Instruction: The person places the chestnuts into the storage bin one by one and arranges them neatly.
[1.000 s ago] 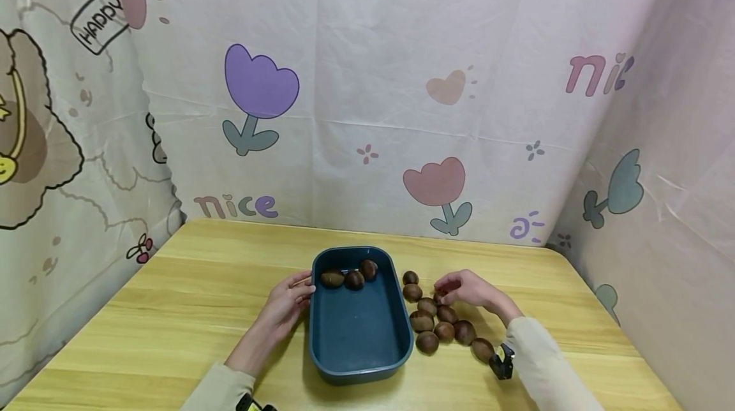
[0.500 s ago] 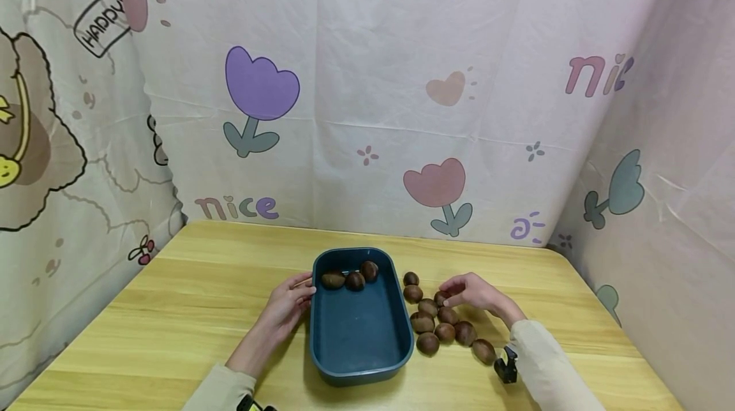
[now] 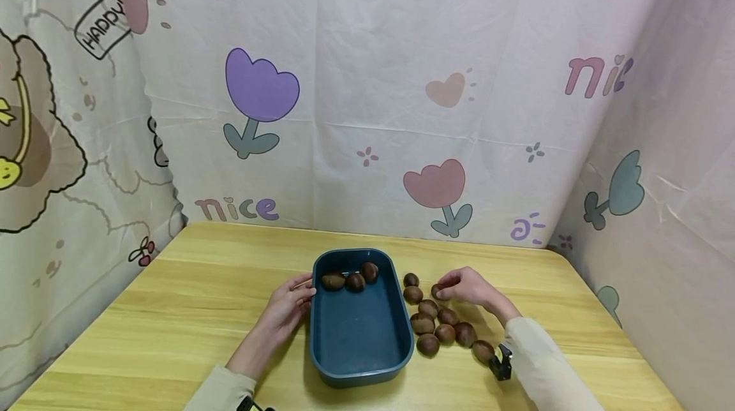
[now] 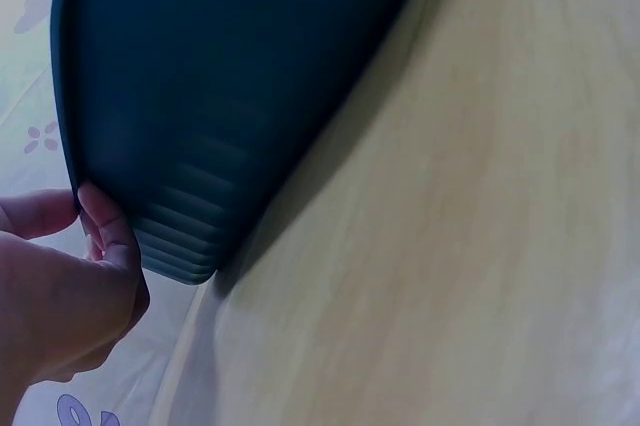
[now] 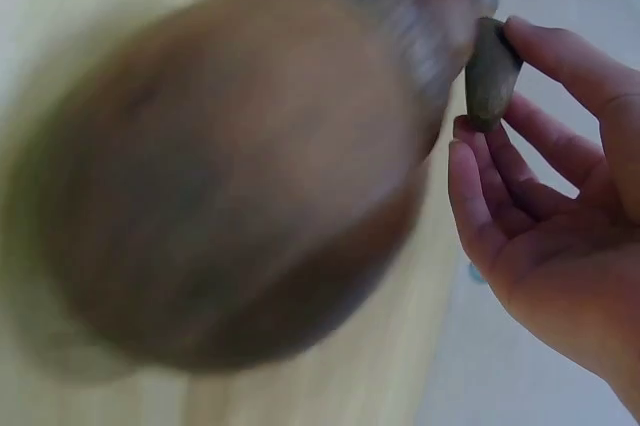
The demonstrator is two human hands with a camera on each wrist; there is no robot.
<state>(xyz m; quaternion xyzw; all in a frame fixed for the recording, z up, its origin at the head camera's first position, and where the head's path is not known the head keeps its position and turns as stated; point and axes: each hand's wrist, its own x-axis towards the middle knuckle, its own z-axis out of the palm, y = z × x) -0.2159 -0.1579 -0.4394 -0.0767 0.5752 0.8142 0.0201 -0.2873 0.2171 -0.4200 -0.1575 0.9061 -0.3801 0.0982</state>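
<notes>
A dark blue rectangular tub (image 3: 362, 334) stands on the table with several brown chestnuts (image 3: 355, 281) at its far end. My left hand (image 3: 285, 307) pinches the tub's left rim between thumb and fingers; in the left wrist view the thumb and a finger (image 4: 110, 221) meet at that rim. To the right of the tub, my right hand (image 3: 467, 288) pinches one chestnut (image 5: 491, 76) between thumb and fingertips, at the far side of a loose group of chestnuts (image 3: 445, 333). One chestnut (image 5: 230, 176) looms large and blurred close to the right wrist camera.
The wooden table (image 3: 224, 264) reaches back to a printed cloth (image 3: 356, 79) hung behind it and at both sides. A single chestnut (image 3: 483, 351) lies near the right wrist's black camera mount (image 3: 501, 363).
My right hand has shifted slightly away from the group, toward the far side, with the pinched chestnut moving along. The left hand and the tub have stayed in place.
</notes>
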